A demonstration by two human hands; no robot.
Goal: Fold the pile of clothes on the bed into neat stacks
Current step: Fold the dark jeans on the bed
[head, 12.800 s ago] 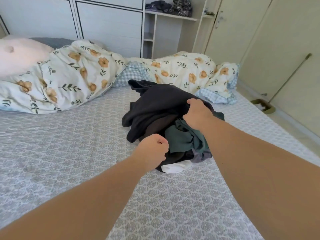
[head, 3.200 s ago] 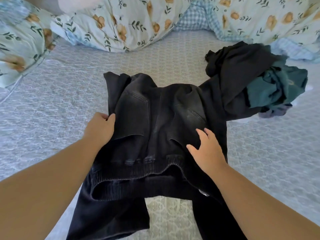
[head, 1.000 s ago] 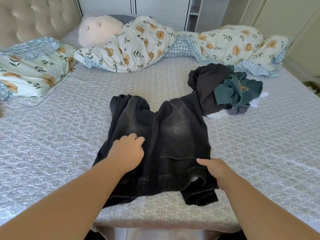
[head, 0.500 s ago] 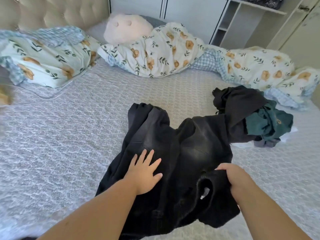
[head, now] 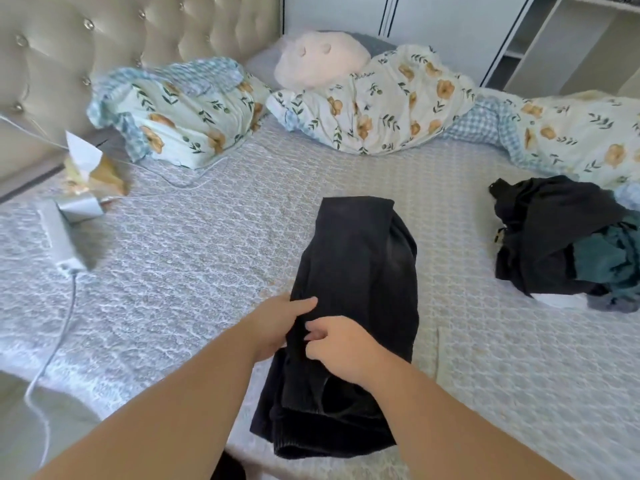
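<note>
Two hands — my left hand (head: pixel 277 322) and right hand (head: pixel 341 344) — pinch the black jeans (head: pixel 356 271); their near end could slide off the bed (head: pixel 207 244).

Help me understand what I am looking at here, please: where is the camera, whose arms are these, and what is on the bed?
There is no machine here. The single picture comes from a wide-angle camera worn on a person's head, looking forward and down, so the two bare arms are that person's own. On the bed lie dark trousers, folded lengthwise into a narrow strip. The left hand grips their left edge; the right hand rests on top, fingers curled into the cloth. To the right waits the unfolded pile of clothes, dark and green. Floral bedding lies at the back, and a white charger with its cable on the left.
</note>
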